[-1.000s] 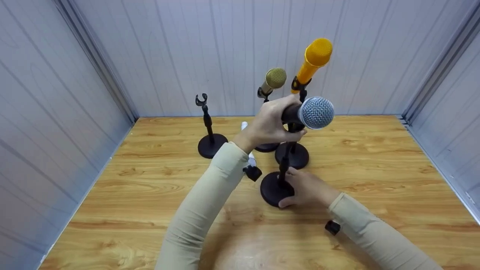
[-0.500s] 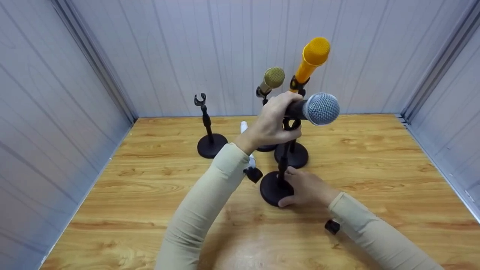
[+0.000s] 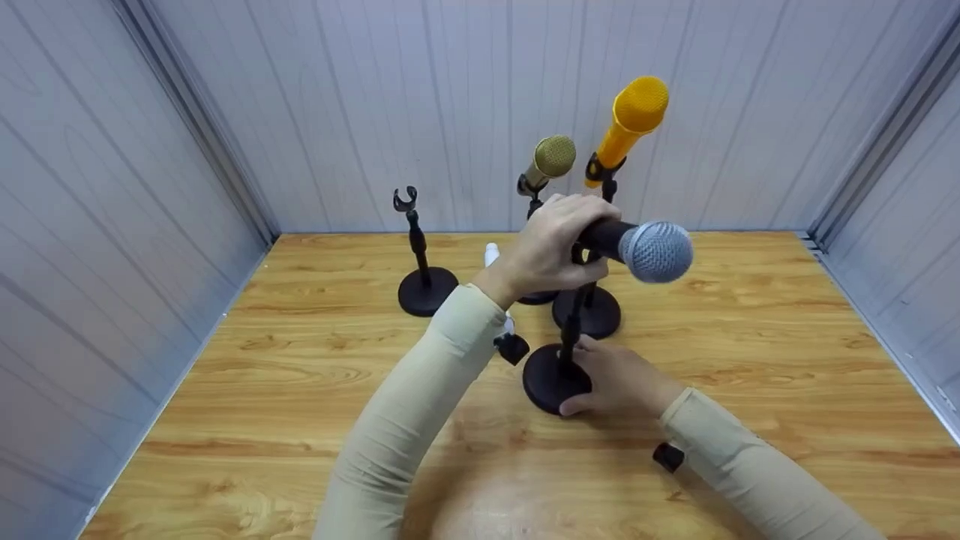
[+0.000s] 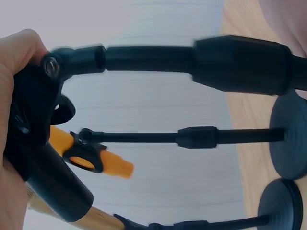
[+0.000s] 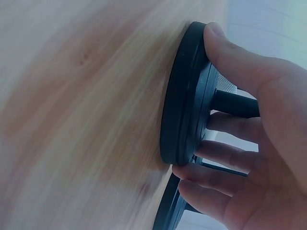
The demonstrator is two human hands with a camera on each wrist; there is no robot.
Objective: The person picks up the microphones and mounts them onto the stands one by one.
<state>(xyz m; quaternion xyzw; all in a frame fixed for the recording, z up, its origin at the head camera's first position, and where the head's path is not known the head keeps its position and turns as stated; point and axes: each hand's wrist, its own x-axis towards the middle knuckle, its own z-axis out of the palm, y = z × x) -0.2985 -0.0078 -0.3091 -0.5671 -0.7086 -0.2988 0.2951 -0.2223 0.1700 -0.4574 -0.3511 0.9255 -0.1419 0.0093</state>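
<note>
My left hand grips a black microphone with a silver mesh head. The microphone lies at the clip on top of a black stand; in the left wrist view its black handle sticks out past the clip. How far it sits in the clip is partly hidden by the hand. My right hand holds the round base of this stand on the table, thumb on the rim and fingers on the other side of the pole.
Behind stand a gold microphone and an orange microphone, each on a black stand. A bare stand is to the left. A white rod-like thing lies under my left forearm, partly hidden. Pale panel walls enclose the wooden table.
The silver head first shifts right and slightly up, then dips lower and further right, with my left hand turning along. My right hand stays on the base.
</note>
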